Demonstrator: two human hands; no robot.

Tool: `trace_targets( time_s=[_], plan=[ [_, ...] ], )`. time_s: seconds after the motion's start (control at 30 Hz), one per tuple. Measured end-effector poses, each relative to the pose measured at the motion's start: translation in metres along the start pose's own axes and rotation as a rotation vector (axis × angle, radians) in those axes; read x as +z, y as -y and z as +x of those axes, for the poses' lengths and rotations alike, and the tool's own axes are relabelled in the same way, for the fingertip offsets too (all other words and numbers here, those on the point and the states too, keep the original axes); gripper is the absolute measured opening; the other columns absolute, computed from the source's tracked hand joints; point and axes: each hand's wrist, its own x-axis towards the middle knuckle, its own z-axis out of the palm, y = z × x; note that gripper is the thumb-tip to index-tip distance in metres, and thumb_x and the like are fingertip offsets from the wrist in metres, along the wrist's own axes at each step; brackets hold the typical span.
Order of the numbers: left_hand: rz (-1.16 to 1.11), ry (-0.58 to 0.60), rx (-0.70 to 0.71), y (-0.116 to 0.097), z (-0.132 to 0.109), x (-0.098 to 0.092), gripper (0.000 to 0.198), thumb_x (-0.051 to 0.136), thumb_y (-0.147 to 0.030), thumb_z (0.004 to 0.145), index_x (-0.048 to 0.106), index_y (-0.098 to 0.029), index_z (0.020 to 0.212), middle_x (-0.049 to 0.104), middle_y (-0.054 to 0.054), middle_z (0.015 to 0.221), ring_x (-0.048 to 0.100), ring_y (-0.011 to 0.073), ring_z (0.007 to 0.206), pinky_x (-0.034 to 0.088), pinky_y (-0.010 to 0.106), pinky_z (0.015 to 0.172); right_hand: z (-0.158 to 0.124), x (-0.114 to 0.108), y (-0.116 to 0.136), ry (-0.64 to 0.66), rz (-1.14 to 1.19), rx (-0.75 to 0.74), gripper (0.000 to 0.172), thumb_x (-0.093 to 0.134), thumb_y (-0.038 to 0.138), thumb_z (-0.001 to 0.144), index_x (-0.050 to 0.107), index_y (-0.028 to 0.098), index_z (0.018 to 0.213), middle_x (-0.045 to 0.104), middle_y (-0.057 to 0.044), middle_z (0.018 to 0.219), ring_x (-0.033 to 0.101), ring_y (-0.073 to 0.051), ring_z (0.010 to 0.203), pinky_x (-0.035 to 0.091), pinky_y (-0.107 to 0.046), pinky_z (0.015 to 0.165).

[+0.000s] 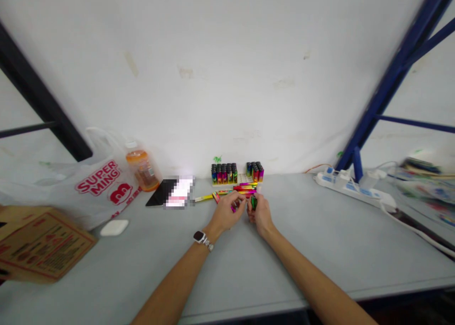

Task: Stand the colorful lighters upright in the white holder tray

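Note:
My left hand [229,210], with a watch at its wrist, is curled over a small shiny magenta-purple piece [234,206], which looks like a lighter and is partly hidden by the fingers. Close beside it, my right hand [262,215] is closed around a dark green lighter-like piece [253,201]. Just beyond both hands lie several shiny red, pink and yellow strips or sleeves [245,189]. Behind these, rows of small colourful lighters [223,174] with black tops stand upright in a pale tray [243,178], and a second group [256,171] stands at its right end.
A yellow-handled cutter [203,198] and a dark tablet [161,193] lie left of my hands. Farther left are an orange drink bottle [142,168], a plastic bag [103,182], a white case [114,227] and a cardboard box [46,244]. A power strip [355,190] lies right, by a blue post [384,88].

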Motion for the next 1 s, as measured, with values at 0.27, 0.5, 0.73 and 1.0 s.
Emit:
trace_targets(
  time_s=[0.27,0.5,0.73,1.0],
  plan=[
    [0.01,-0.003,0.0,0.0009,0.0004,0.0004,0.016,0.052,-0.024,0.092,0.065,-0.017,0.088,0.062,0.002,0.076,0.056,0.0137,0.066,0.046,0.025,0.065,-0.0037,0.0021,0.0006,-0.011,-0.017,-0.017,0.04,0.037,0.049,0.08,0.039,0.023,0.05,0.033,0.006,0.038,0.025,-0.008,0.033,0.017,-0.021,0.034],
    [0.018,-0.002,0.003,0.0007,0.0005,0.0003,0.016,0.051,-0.024,0.092,0.065,-0.017,0.087,0.063,0.003,0.077,0.055,0.0134,0.065,0.045,0.025,0.063,-0.0024,0.0017,-0.0017,-0.002,-0.007,-0.038,0.041,0.035,0.048,0.083,0.039,0.024,0.051,0.031,0.006,0.038,0.025,-0.009,0.033,0.018,-0.022,0.033],
    [0.022,0.007,-0.002,0.001,0.0001,0.0002,0.016,0.051,-0.023,0.091,0.064,-0.017,0.086,0.063,0.002,0.076,0.056,0.0134,0.065,0.045,0.025,0.064,-0.0009,0.001,-0.0033,0.0,0.001,-0.02,0.044,0.036,0.05,0.084,0.039,0.023,0.049,0.029,0.006,0.037,0.022,-0.008,0.033,0.015,-0.022,0.035],
    [0.036,0.005,-0.004,0.0003,-0.0001,-0.0001,0.016,0.051,-0.021,0.091,0.065,-0.017,0.083,0.065,0.002,0.078,0.057,0.0131,0.066,0.045,0.025,0.066,-0.0017,-0.0008,-0.0001,0.125,0.114,0.092,0.06,0.029,0.071,0.084,0.036,0.023,0.048,0.022,0.008,0.036,0.013,-0.007,0.033,0.01,-0.022,0.036]
  ],
)
